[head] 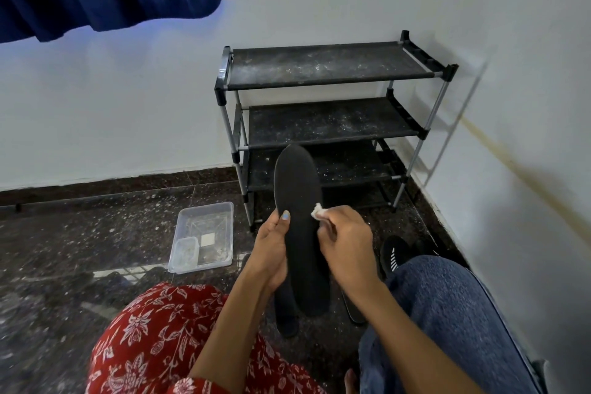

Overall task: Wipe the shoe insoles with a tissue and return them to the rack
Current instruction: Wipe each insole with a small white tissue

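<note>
While my left hand (271,253) curls around the lower edge of a black insole (299,211), thumb laid across its face, I hold it upright in front of my knees. My right hand (343,246) pinches a small white tissue (317,211) against the insole's right edge. Behind stands a dusty black three-shelf rack (323,69) in the corner, a clear plastic tray (204,235) to its left on the speckled floor (80,233).

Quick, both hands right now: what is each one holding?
Left hand: closed, gripping the black insole at its left edge.
Right hand: closed, fingers pinching a white tissue against the insole.
</note>
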Tool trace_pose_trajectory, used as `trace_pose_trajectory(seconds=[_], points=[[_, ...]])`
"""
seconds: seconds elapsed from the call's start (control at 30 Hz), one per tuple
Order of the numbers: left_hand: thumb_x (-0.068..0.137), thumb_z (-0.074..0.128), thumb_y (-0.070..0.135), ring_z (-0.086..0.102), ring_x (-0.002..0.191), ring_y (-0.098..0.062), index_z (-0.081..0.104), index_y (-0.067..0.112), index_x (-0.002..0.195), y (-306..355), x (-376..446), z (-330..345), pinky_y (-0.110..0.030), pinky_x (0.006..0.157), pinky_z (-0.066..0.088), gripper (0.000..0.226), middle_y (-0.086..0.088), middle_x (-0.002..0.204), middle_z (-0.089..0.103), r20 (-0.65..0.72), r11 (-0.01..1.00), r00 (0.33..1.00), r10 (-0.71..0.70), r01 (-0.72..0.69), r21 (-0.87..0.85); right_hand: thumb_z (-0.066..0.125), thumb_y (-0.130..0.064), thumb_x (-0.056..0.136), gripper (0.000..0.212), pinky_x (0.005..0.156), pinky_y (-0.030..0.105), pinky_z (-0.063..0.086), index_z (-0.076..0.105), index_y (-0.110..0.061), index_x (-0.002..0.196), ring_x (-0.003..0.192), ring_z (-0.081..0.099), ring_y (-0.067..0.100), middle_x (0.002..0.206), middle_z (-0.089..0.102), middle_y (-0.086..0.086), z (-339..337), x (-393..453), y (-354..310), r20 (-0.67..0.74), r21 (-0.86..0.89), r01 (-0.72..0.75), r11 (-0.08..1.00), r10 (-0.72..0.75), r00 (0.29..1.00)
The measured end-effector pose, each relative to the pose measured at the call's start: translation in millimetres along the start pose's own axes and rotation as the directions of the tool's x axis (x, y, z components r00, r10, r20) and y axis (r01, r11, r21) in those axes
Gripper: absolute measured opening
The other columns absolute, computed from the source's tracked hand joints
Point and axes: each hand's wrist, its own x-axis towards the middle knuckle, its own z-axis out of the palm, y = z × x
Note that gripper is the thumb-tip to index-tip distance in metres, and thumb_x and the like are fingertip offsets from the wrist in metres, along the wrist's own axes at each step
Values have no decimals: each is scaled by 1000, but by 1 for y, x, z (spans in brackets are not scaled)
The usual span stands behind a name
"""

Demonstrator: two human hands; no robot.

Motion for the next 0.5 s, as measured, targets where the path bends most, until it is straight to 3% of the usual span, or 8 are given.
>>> trace_pose_trajectory(seconds=[0.07,0.17,0.33,0.43,0.5], points=[[102,34,15,69,88,-16,61,13,113,1,3,-3,-27,73,56,29,-6,98,73,-71,999,997,18,-16,30,61,-3,80,17,78,25,49,68,-9,95,86,56,13,92,61,0,4,-11,-8,68,-1,77,997,-77,995],[102,35,17,65,100,-23,58,14,122,2,5,-6,-33,85,53,30,-9,110,69,-139,999,990,32,-29,29,57,-8,79,17,75,28,50,68,-7,91,85,58,16,89,62,0,11,-19,-11,149,6,174,985,-173,974],[103,33,17,70,86,-16,61,19,112,-8,6,-12,-25,67,56,29,-4,98,73,-124,999,992,23,-18,35,62,-2,78,17,73,33,52,68,-8,92,84,58,19,88,63,2,13,-14,8,86,-68,27,997,-21,996],[103,33,18,70,87,-15,60,16,115,-20,11,-14,-24,67,55,29,-3,98,73,-139,1000,990,-1,2,10,63,-2,77,18,75,26,50,69,-9,93,84,59,14,89,63,1,15,-19,9,102,-51,57,997,-51,993],[103,34,17,69,87,-14,58,15,119,-27,16,-15,-23,68,56,29,-3,101,72,-174,1000,985,-20,16,-26,61,-5,76,17,76,23,46,68,-10,90,83,58,14,87,63,0,19,-27,5,200,-24,142,990,-134,970]])
